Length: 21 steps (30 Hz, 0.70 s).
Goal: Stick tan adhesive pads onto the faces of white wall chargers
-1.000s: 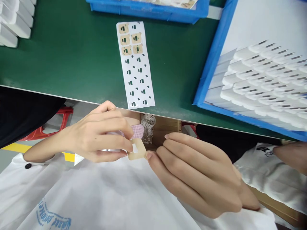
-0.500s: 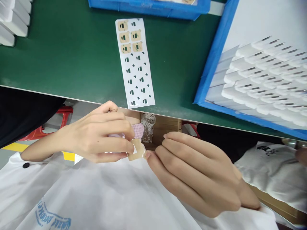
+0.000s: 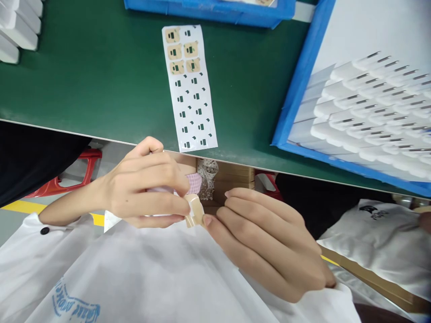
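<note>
Between my two hands, just off the table's front edge, is a small tan adhesive sticker (image 3: 195, 215) with a pale cut-out. My left hand (image 3: 148, 188) pinches its left side, fingers curled and partly covering it. The thumb and index finger of my right hand (image 3: 266, 242) grip its right corner, the other fingers stretched out together. Further up on the table lies a white sticker sheet (image 3: 193, 114) with rows of small cut-outs. Several tan stickers (image 3: 174, 52) remain stuck near its far end.
To the right stands a blue tray (image 3: 292, 105) of white parts with metal pins (image 3: 377, 110). Another blue tray (image 3: 215, 12) sits at the back, and white parts (image 3: 20, 27) at back left. Co-workers sit either side; a red stool (image 3: 85, 172) shows below the green table (image 3: 101, 72).
The sticker has turned and bent between my fingers, and shifted slightly right. My right forearm has drawn in a little; the sheet has not moved.
</note>
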Motion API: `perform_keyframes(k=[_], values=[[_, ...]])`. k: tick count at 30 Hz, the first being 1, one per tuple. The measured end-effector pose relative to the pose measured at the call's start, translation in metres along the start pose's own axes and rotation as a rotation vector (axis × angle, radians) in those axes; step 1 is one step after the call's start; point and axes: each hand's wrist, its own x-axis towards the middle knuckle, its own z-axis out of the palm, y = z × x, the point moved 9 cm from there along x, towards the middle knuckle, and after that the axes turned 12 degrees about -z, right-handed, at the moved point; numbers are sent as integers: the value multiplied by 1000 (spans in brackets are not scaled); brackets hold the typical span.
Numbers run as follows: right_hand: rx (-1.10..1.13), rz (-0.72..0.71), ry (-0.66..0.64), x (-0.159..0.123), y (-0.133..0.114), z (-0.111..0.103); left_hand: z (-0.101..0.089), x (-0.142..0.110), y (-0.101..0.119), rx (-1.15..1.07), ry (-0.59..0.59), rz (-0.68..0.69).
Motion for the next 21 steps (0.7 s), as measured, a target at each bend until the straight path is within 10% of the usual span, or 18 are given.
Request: perform_keyframes(k=[21], values=[[39,-20,-120,-7,-4,7,4,-15,14,36,19,201]])
